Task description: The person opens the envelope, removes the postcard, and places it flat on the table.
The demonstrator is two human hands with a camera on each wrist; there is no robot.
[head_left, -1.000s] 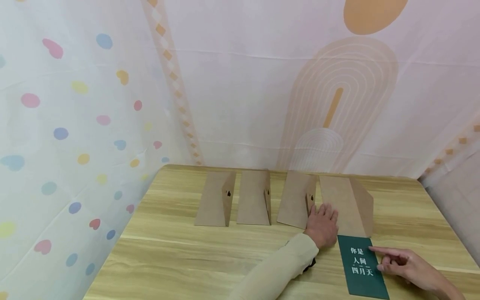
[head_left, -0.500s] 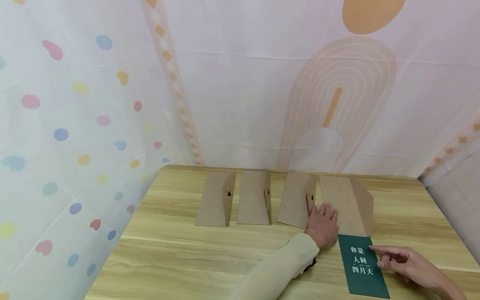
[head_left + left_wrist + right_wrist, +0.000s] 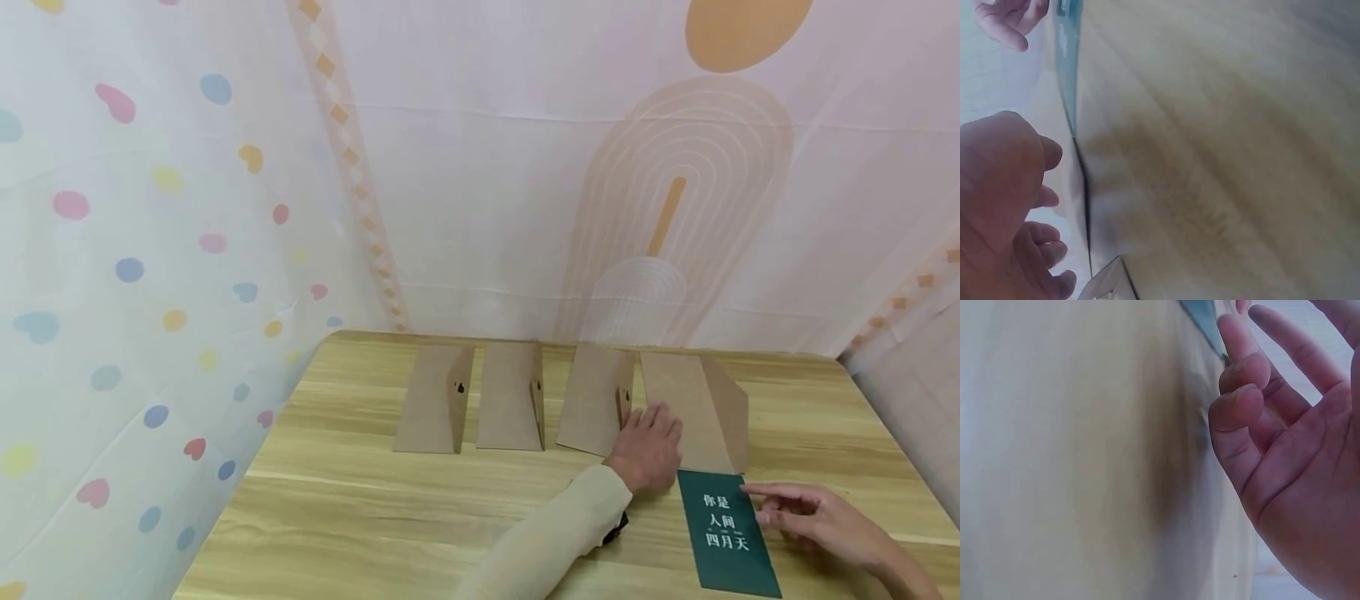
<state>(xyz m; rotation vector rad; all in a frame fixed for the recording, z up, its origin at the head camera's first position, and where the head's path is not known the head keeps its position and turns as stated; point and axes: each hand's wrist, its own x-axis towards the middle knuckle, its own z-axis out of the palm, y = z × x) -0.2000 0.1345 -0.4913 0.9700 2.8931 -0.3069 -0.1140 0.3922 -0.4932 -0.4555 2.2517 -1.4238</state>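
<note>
My left hand (image 3: 647, 450) lies over the left edge of a brown kraft-paper envelope (image 3: 686, 408), its fingers loosely spread and pointing away. This envelope is laid flat with its flap (image 3: 727, 408) folded out to the right. Just below it is a dark green card (image 3: 727, 567) with white Chinese characters. At the card's right edge, the index fingertip of my right hand (image 3: 828, 525) touches near the upper corner, with the thumb lower along the same edge. In the right wrist view the other fingers (image 3: 1241, 406) are loosely curled beside the card's corner (image 3: 1200, 319).
Three more kraft envelopes, the left one (image 3: 427, 400), the middle one (image 3: 506, 400) and the right one (image 3: 588, 400), stand in a row with half-raised flaps. The wooden table (image 3: 360, 517) meets a patterned cloth (image 3: 480, 208) at its back edge.
My left hand has shifted slightly, its fingers a little further over the envelope. The right hand has moved marginally up. The card and envelopes stay in place.
</note>
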